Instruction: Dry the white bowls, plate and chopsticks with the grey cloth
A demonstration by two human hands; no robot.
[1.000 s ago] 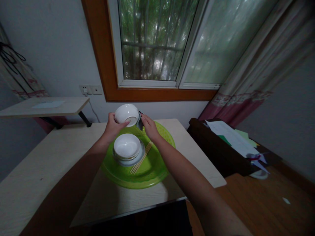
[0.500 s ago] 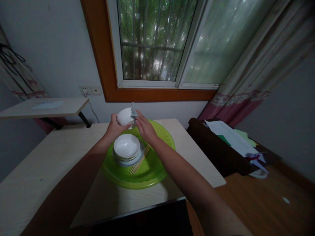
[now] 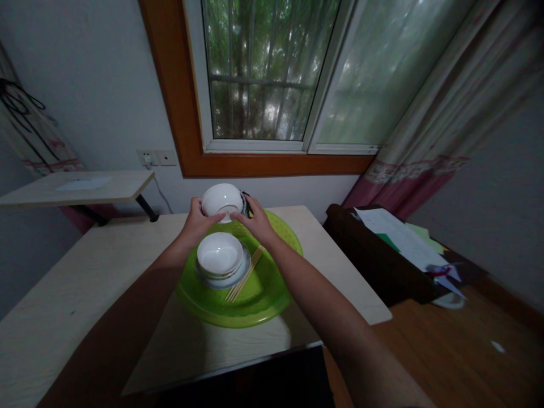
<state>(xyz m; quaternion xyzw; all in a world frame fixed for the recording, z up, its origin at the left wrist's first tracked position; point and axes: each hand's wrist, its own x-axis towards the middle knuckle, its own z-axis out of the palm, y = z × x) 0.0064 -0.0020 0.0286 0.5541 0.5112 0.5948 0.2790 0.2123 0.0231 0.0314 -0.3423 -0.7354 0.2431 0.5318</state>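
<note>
Both hands hold a white bowl (image 3: 221, 198) tilted above the far part of a round green tray (image 3: 255, 309), its outside and foot ring facing me. My left hand (image 3: 199, 220) grips the bowl's left side, thumb near the foot ring. On the right side, my right hand (image 3: 256, 218) presses a dark patterned cloth (image 3: 246, 204) against the bowl, its thumb on the underside; most of the cloth is hidden by the hand. Below them, a stack of white bowls (image 3: 220, 253) stands on a plate (image 3: 238, 277). Several wooden chopsticks (image 3: 245, 273) lie beside the plate.
The tray stands on a pale wooden table (image 3: 340, 283). A raised shelf (image 3: 106, 190) is at the left, with a paper on it. Right of the table, a dark brown piece of furniture (image 3: 365, 255) bears papers. A window is in the wall ahead.
The bowl has turned so its underside faces me more. My right hand with the cloth has shifted from the bowl's upper rim round to its right side, thumb now on the underside.
</note>
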